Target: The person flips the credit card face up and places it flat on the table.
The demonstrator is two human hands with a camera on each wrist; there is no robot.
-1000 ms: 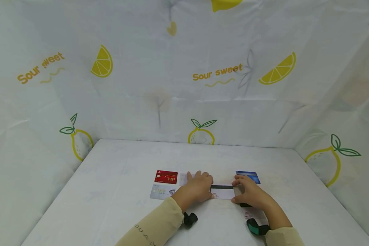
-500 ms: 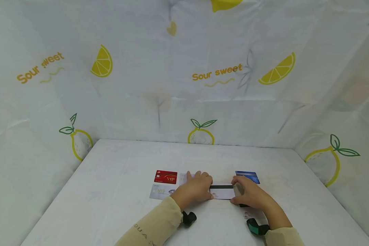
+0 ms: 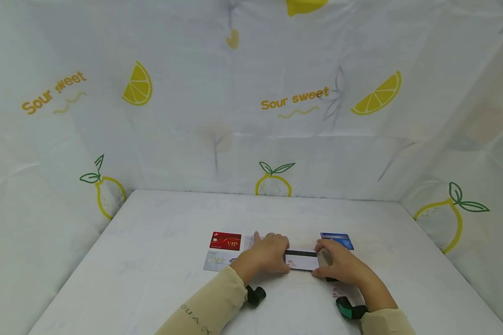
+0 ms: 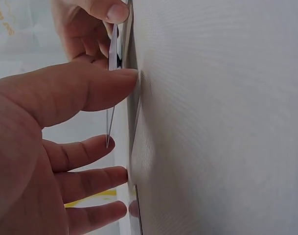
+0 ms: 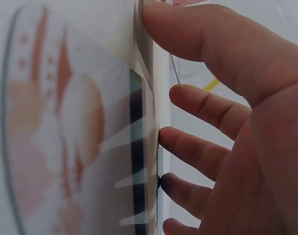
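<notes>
A pale plastic card with a black magnetic stripe (image 3: 302,260) lies between my hands in the head view, its far edge slightly raised. My left hand (image 3: 266,254) pinches its left end between thumb and index finger, the other fingers spread. At its right end, my right hand (image 3: 340,263) pinches it the same way. Both wrist views show the card nearly edge-on; the left wrist view has its thin edge (image 4: 111,98) at the index fingertip. A dark card (image 3: 332,279) is mostly hidden beneath my right hand. Another pale card (image 3: 337,292) lies below that wrist.
To the left lie a red VIP card (image 3: 225,241) and a silver VIP card (image 3: 217,261). A pale card (image 3: 248,242) is partly covered by my left hand. Behind my right hand lies a blue card (image 3: 337,240). A printed cloth wall (image 3: 193,153) bounds the white table (image 3: 151,260).
The striped card's far edge has risen slightly, and both hands have shifted a little to the left. The other cards have stayed in place.
</notes>
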